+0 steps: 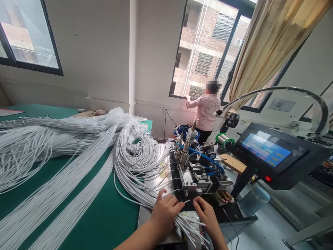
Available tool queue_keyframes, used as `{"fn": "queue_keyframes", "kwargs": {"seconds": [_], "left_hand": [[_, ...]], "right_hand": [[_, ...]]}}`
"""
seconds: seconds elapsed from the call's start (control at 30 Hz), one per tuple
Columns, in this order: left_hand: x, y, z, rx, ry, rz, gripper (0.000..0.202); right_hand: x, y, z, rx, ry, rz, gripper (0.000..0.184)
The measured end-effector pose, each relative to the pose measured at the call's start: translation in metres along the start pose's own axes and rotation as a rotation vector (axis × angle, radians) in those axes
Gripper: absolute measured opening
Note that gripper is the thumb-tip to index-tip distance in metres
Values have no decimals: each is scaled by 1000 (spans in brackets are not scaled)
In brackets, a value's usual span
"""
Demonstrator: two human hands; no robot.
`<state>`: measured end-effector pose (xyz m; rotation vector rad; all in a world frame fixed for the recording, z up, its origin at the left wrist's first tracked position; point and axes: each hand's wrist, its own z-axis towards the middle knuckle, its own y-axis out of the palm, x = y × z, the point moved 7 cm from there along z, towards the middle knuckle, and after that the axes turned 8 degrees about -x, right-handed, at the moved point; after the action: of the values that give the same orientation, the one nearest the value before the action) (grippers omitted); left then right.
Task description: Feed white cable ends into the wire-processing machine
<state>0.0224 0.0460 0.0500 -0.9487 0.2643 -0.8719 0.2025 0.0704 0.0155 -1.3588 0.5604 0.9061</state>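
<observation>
My left hand [164, 211] pinches a white cable [186, 201] between thumb and fingers, and one finger sticks up. The cable's short end points right, toward my right hand [206, 213]. The thumb and forefinger of that hand are pressed together beside the cable end; whatever they hold is too small to make out. Both hands are just in front of a bench machine [185, 173] with metal cylinders and blue air tubes. Below them, a bundle of loose white cable ends [191, 227] passes under my left hand. Looped white cables [130, 166] run in from the left.
Long bundles of white cables [65, 187] lie across the green table [114, 215]. A touchscreen [265, 149] on a stand is to the right, with a spool of wire [224, 139] behind it. A person in a pink shirt [206, 113] stands at the window. A translucent bin [253, 201] stands at right.
</observation>
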Motion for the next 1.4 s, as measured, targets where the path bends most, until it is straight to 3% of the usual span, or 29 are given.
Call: {"fn": "queue_keyframes", "kwargs": {"seconds": [0.4,0.73,1.0,1.17,1.4], "left_hand": [[-6,11,0,-36,-22,8,38],[-7,9,3,-270,-99,16,42],[-4,7,5,-333,-127,-13,49],[-1,10,7,-410,-93,26,59],[8,14,16,-546,-36,113,66]], "right_hand": [[9,2,2,21,-12,86,44],[16,14,10,-58,55,249,48],[19,19,12,-120,189,459,44],[24,27,10,-114,204,656,46],[22,27,8,-91,179,702,47]]}}
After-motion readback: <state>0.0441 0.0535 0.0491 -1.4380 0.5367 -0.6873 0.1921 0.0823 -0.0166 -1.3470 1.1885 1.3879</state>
